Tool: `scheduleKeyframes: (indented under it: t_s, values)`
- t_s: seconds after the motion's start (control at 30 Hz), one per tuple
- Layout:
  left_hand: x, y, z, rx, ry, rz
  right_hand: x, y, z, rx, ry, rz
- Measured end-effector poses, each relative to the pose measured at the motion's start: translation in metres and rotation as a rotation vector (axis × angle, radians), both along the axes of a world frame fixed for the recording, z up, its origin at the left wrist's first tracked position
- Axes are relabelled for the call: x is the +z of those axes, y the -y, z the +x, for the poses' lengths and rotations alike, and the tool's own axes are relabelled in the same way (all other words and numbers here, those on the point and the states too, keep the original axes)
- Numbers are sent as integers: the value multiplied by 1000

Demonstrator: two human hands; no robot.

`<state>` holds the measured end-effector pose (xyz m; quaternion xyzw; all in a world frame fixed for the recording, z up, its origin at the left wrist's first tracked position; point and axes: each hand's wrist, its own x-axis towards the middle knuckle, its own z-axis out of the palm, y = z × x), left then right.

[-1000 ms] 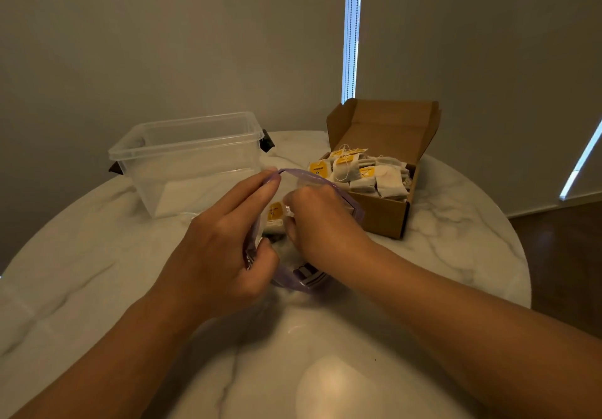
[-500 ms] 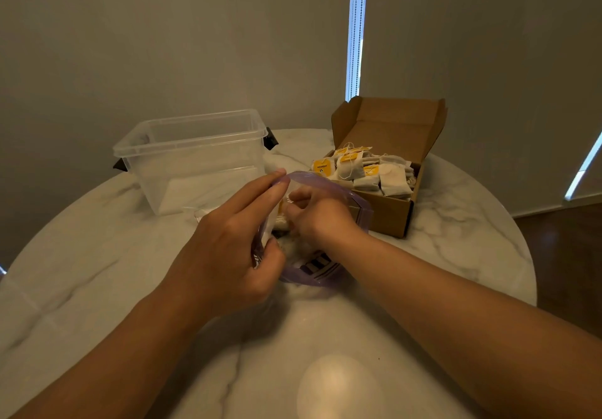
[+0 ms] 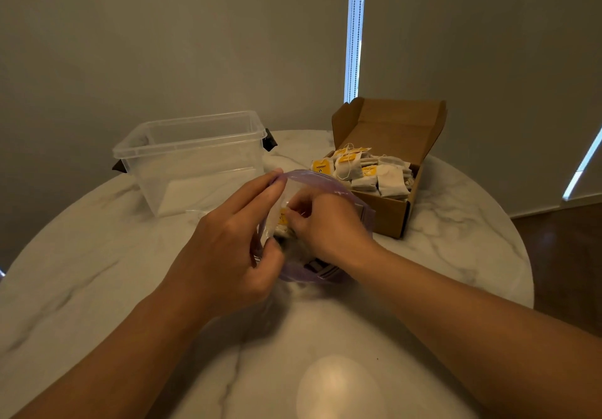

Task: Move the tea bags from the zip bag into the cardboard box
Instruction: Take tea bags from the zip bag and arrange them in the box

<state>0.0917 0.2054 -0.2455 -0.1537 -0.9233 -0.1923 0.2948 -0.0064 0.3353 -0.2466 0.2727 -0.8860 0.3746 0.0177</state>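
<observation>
A clear zip bag (image 3: 322,180) with a purple rim stands open at the middle of the table. My left hand (image 3: 228,239) pinches its near-left edge between thumb and fingers and holds the mouth open. My right hand (image 3: 329,223) is inside the bag, its fingers curled around tea bags (image 3: 284,220), of which one yellow tag shows. The open cardboard box (image 3: 391,213) stands just right of the bag, filled with several white tea bags (image 3: 368,171) with yellow tags.
An empty clear plastic tub (image 3: 192,158) with black latches stands at the back left on the round white marble table (image 3: 114,255). A wall and window blinds lie behind. Dark wood floor shows at the right past the table's edge.
My right hand has gone deeper into the bag and curled around tea bags there. My left hand keeps its hold on the bag's edge.
</observation>
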Motion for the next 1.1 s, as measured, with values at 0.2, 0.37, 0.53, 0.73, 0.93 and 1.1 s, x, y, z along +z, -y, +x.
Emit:
scheduleKeyframes:
  t_s: [0.2,0.37,0.53,0.73,0.93,1.1]
  values:
    - [-1,-1,0,1,-48,9,3,-37,30,19,-186,-98]
    - [-5,0,-2,30,-57,-9,3,-71,37,35,-23,-342]
    - [-7,4,-4,30,-63,-8,23,-101,29,54,177,-613]
    - [1,16,0,-61,-69,4,36,-118,-16,-86,192,-818]
    - [8,45,4,-66,-72,49,43,-104,-87,-284,72,-595]
    - [13,52,9,-69,-95,80,50,-78,-119,-317,-66,-402]
